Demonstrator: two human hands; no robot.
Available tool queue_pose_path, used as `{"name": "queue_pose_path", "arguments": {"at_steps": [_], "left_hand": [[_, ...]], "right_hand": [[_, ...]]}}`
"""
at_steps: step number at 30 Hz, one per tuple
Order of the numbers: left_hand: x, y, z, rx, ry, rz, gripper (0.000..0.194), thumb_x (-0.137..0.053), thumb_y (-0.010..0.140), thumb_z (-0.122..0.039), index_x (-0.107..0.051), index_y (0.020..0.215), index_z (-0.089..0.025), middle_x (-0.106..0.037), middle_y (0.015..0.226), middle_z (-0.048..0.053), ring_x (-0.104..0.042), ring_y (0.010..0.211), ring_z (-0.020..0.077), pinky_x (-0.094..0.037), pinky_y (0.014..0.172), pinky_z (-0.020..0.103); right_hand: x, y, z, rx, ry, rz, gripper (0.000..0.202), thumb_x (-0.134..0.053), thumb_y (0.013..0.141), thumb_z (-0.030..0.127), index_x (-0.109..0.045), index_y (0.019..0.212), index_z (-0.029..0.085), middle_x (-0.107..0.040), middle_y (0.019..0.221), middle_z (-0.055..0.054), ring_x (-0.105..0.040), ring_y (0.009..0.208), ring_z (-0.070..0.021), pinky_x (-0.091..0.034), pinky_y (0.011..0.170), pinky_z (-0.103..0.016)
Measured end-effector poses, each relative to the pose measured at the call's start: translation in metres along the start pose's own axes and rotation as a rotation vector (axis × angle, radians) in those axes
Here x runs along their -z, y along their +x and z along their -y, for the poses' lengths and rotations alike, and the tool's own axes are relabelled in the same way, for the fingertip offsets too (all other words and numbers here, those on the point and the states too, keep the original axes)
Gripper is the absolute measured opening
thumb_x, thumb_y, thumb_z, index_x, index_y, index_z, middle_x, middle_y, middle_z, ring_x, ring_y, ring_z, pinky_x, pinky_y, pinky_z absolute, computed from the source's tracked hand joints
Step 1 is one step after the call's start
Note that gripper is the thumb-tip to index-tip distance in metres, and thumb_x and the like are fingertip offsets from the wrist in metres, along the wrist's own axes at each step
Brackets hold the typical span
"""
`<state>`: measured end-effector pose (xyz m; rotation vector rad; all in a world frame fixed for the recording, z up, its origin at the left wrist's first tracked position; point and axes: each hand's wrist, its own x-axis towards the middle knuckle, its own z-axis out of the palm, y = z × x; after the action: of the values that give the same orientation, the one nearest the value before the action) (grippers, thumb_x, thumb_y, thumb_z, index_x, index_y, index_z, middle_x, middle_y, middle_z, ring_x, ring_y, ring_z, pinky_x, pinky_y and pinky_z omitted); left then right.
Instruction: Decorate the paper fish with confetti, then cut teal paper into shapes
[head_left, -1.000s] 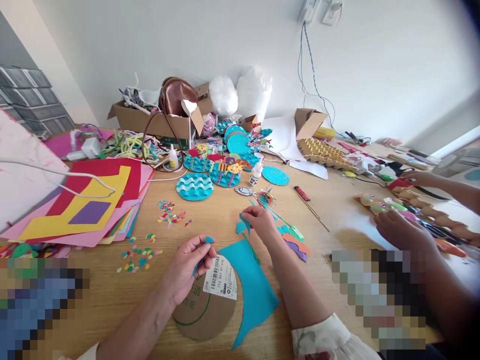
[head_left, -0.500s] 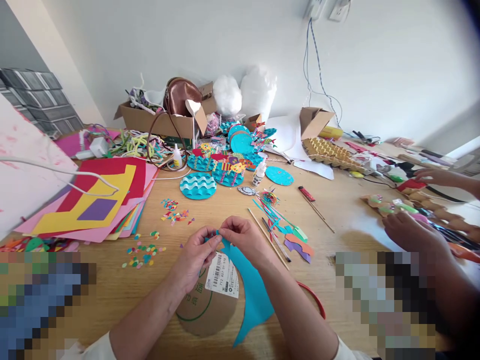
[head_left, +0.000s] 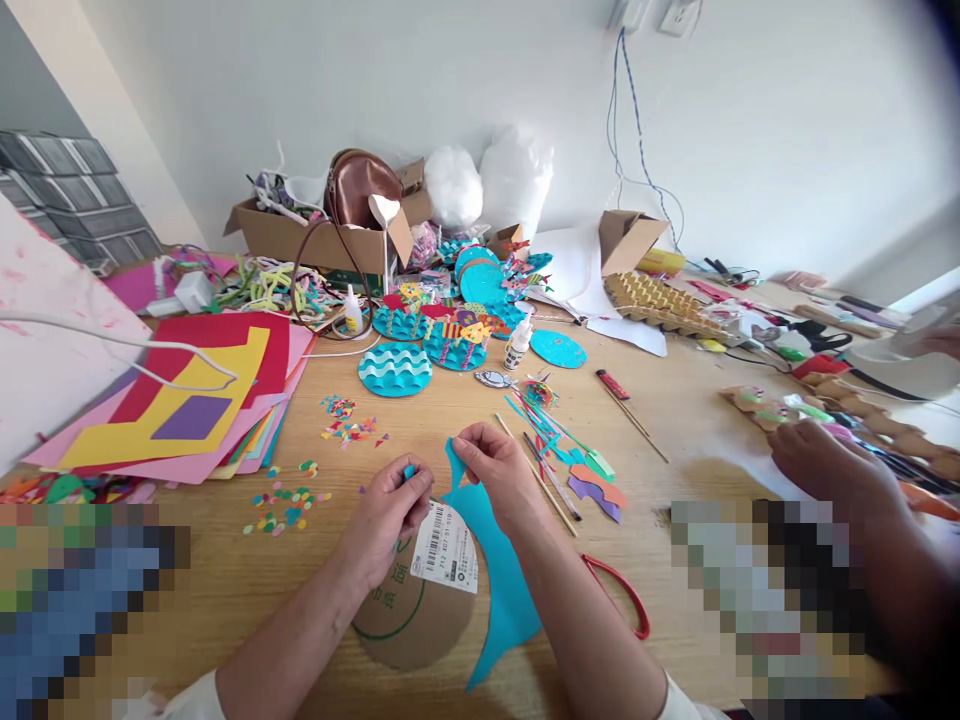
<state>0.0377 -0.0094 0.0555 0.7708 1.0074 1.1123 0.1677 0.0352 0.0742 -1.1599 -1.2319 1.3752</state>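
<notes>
My left hand (head_left: 397, 505) is closed, with a small bit of blue paper (head_left: 409, 471) showing at the thumb and index finger; the rest is hidden in the fingers. Just to its right, my right hand (head_left: 496, 470) pinches the narrow tip of blue paper (head_left: 454, 462). Below that hand lies a large curved blue sheet (head_left: 501, 575), partly behind my forearm; whether it joins the pinched tip I cannot tell. A brown cardboard disc (head_left: 412, 640) with a white label (head_left: 444, 550) rests under my hands. Red scissor-like handles (head_left: 636, 605) stick out beside my right forearm.
Coloured paper sheets (head_left: 202, 380) are stacked at left, near paper confetti (head_left: 289, 505). Ahead stand a wavy-striped blue disc (head_left: 395, 370) and a glue bottle (head_left: 517, 345). Sticks (head_left: 536, 475) and paper scraps (head_left: 596, 490) lie at right. Another person's hand (head_left: 814, 460) is at far right.
My hands, together at the blue paper's tip before, have moved apart. The left went slightly left with a blue bit, and the right went slightly right and up, still pinching a tip.
</notes>
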Motion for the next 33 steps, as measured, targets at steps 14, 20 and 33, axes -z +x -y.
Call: {"name": "queue_pose_path", "arguments": {"at_steps": [14,20,33], "left_hand": [[0.002,-0.001,-0.001,0.140,-0.315,0.081,0.011,-0.056,0.070,-0.017,-0.046,0.064,-0.017,-0.047,0.057,-0.005,-0.035,0.040,0.0030,-0.013,0.032,0.014],[0.003,-0.002,-0.001,0.204,-0.512,0.087,0.010,-0.051,0.074,-0.013,-0.049,0.064,-0.015,-0.046,0.060,-0.003,-0.036,0.042,0.0029,-0.017,0.031,0.012],[0.005,-0.004,-0.011,0.232,-0.760,-0.091,0.023,-0.037,0.074,0.000,-0.054,0.065,-0.012,-0.049,0.059,0.001,-0.046,0.046,0.0073,-0.035,0.036,0.014]], "right_hand": [[0.062,0.050,-0.032,-0.066,-0.586,-0.146,0.007,-0.051,0.067,0.019,-0.053,0.060,0.018,-0.048,0.043,0.006,-0.048,0.039,-0.0104,-0.038,0.041,-0.021],[0.057,0.042,-0.024,0.055,-0.818,-0.192,0.008,-0.055,0.067,0.017,-0.061,0.072,0.018,-0.064,0.073,-0.004,-0.057,0.066,-0.0157,-0.041,0.062,-0.026],[0.032,-0.006,0.016,0.232,-0.957,-0.031,0.011,-0.053,0.075,0.018,-0.063,0.070,0.020,-0.062,0.062,0.002,-0.053,0.057,-0.0114,-0.034,0.053,-0.021]]}}
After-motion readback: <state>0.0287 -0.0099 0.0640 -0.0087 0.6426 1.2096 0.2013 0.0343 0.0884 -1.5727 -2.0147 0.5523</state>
